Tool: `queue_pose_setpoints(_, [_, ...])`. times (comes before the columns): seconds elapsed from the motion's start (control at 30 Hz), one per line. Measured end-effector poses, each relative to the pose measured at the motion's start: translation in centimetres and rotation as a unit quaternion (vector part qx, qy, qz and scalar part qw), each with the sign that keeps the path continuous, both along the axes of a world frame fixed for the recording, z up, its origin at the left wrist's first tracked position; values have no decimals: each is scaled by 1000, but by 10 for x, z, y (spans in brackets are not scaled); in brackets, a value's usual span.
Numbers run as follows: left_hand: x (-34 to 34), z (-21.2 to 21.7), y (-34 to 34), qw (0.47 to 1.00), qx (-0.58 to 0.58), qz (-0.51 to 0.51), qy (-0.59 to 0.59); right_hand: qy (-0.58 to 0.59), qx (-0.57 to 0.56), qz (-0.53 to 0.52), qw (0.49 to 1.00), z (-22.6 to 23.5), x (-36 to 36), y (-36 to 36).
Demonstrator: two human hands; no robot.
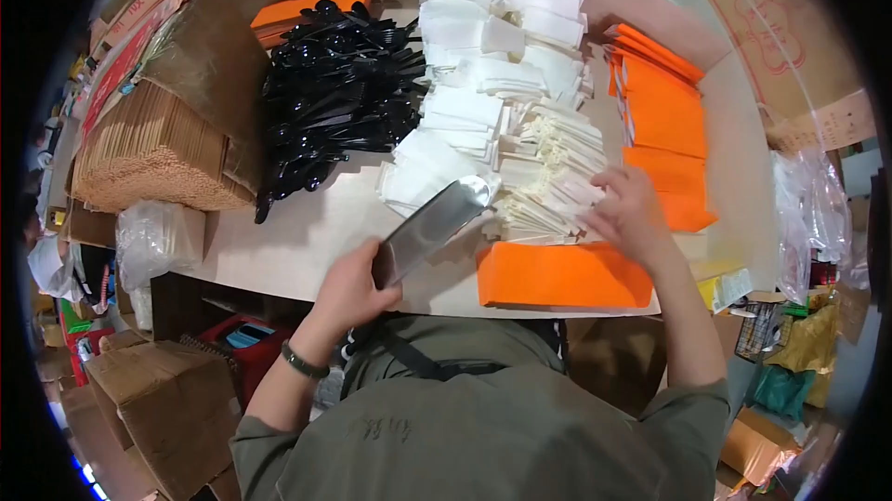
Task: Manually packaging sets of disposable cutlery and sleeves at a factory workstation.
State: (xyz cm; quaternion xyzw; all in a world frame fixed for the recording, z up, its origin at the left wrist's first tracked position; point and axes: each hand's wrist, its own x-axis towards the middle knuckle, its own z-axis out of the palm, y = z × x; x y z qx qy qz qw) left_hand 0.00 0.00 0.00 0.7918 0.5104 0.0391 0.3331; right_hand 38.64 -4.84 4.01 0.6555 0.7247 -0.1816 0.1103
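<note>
Cluttered with stock, the counter (307, 241) carries heaped black spoons (339, 83), napkins (474, 83) and toothpick packets (548, 176) toward its far edge. Left hand (351, 289) grips an unfilled clear sleeve (432, 227); right hand (630, 211), fingers loosely curled, touches the packets, so filling looks barely begun.

Pale worktable (307, 241), cardboard boxes (163, 399) on the floor left, red crate (243, 343) beneath, clear plastic bags (813, 204) right

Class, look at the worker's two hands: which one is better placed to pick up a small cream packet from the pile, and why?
The right hand: it already rests on the cream packet pile and is free. The left hand is nearer the table's front edge, gripping a clear sleeve.
</note>
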Motion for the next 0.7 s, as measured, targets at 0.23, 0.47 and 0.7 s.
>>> queue_pose_setpoints(0.23, [68, -8, -46, 881, -156, -283, -345, 282, 139, 152, 937, -50, -98, -32])
queue_pose_setpoints(0.47, [2, -31, -28, 997, 5, 33, -71, 152, 124, -79, 977, -32, -127, -46])
queue_pose_setpoints(0.7, [-17, -29, -37, 994, 39, -81, -63, 197, 98, -184, 958, -52, -136, -38])
